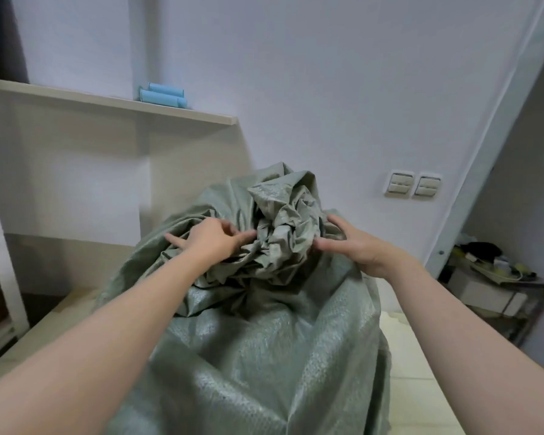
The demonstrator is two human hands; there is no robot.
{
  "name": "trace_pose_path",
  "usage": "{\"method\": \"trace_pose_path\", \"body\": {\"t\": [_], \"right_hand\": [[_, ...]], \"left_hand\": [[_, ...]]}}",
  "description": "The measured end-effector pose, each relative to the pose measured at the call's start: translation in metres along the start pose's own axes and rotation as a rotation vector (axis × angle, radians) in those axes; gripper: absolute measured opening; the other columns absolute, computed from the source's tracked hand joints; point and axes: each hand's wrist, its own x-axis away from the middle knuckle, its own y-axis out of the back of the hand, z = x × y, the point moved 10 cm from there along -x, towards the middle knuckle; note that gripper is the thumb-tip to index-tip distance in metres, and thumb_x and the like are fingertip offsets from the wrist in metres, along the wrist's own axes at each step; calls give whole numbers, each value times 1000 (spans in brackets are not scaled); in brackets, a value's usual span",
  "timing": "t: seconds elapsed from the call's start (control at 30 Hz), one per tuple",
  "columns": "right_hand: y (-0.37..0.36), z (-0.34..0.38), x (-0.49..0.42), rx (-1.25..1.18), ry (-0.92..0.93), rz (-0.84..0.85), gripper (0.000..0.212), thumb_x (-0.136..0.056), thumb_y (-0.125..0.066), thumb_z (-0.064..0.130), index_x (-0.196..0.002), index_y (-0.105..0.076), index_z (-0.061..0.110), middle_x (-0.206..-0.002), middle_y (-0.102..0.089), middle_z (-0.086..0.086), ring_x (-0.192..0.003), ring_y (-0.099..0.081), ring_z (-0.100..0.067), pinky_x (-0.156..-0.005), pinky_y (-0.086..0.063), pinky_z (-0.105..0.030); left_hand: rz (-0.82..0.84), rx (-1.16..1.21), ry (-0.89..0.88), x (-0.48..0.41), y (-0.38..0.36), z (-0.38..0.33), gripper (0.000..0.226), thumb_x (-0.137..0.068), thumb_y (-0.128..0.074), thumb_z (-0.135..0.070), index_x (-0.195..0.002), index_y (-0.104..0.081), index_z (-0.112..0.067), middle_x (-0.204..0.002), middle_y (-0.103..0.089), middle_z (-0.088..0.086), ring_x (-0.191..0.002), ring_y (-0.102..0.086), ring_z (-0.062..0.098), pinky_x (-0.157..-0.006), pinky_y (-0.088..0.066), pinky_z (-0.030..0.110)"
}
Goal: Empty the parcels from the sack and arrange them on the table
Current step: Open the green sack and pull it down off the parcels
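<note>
A large grey-green woven sack stands bulging on the pale table in front of me. Its top is crumpled into a bunched knot. My left hand pinches the folds on the knot's left side. My right hand rests against the knot's right side, fingers spread on the fabric and thumb pointing left. The sack's mouth is closed, so no parcels are visible.
A beige shelf runs along the left wall with blue rolls on it. Two wall switches sit right of the sack. A cluttered rack with a white box stands at the far right.
</note>
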Motion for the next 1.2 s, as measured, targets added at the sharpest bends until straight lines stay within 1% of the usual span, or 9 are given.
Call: {"method": "trace_pose_path", "body": {"t": [0.1,0.17,0.27,0.43,0.67,0.87,0.93,1.1,1.2], "right_hand": [[13,-27,19,3,-195,-206,139,-42,-79,80,-154,-14,27,-156,-31,-1,-138,-39,-22,-111,-38,-45],[3,-40,28,-143,-297,-208,118,-57,-73,76,-148,-24,19,-139,-49,-6,-122,-54,-22,-99,-50,-41],[-16,-27,27,-347,-260,-166,114,-50,-74,78,-137,-47,10,-110,-70,-6,-96,-69,-19,-72,-59,-31],[-30,-6,1,-442,-236,-180,132,-48,-81,77,-151,-19,22,-145,-46,-5,-120,-58,-31,-90,-55,-52],[-72,40,-32,-218,-142,-119,149,-54,-86,62,-153,18,27,-155,-31,-3,-136,-42,-24,-110,-41,-45],[-77,26,-47,64,-241,-273,132,-46,-88,46,-151,-10,33,-146,-40,-11,-129,-45,-34,-108,-41,-51],[-75,25,-50,121,-285,-330,119,-42,-78,43,-145,-19,38,-137,-48,-10,-119,-53,-35,-101,-47,-50],[-60,31,-41,301,-198,-393,59,-79,-63,27,-135,-44,34,-121,-64,-5,-110,-60,-30,-96,-51,-39],[-45,26,-32,344,-135,-427,56,-83,-59,13,-136,-52,29,-122,-67,-5,-114,-61,-30,-92,-50,-32]], "left_hand": [[-61,-172,129,11,-2,16,91,-54,-67,-84,-123,-49,-27,-146,-35,16,-141,-23,40,-108,5,74],[-9,-225,219,12,-9,30,138,-45,-65,-88,-153,-5,-27,-160,8,21,-146,7,46,-106,4,76],[64,3,254,5,-25,53,145,-52,-77,-74,-148,26,-37,-160,18,18,-146,7,47,-113,-8,68],[144,565,-71,-8,-56,31,86,-73,-85,-23,-146,-40,-26,-135,-57,9,-122,-56,28,-106,-44,42],[45,526,-413,13,-60,-33,52,-81,-60,-27,-132,-55,-26,-139,-51,0,-127,-50,19,-109,-39,38],[178,420,-438,4,-84,-19,37,-74,-68,-37,-104,-60,-17,-113,-65,10,-113,-61,29,-95,-51,44],[211,353,-486,10,-76,-26,46,-76,-71,-38,-115,-59,-17,-129,-54,7,-119,-55,24,-104,-44,39],[289,-22,-584,18,-48,-42,35,-79,-61,-44,-107,-73,-28,-124,-59,-2,-111,-57,17,-97,-45,27],[1,-57,-490,-1,8,-42,20,-83,-63,-38,-99,-73,-43,-97,-72,-15,-96,-66,10,-85,-52,27]]}}
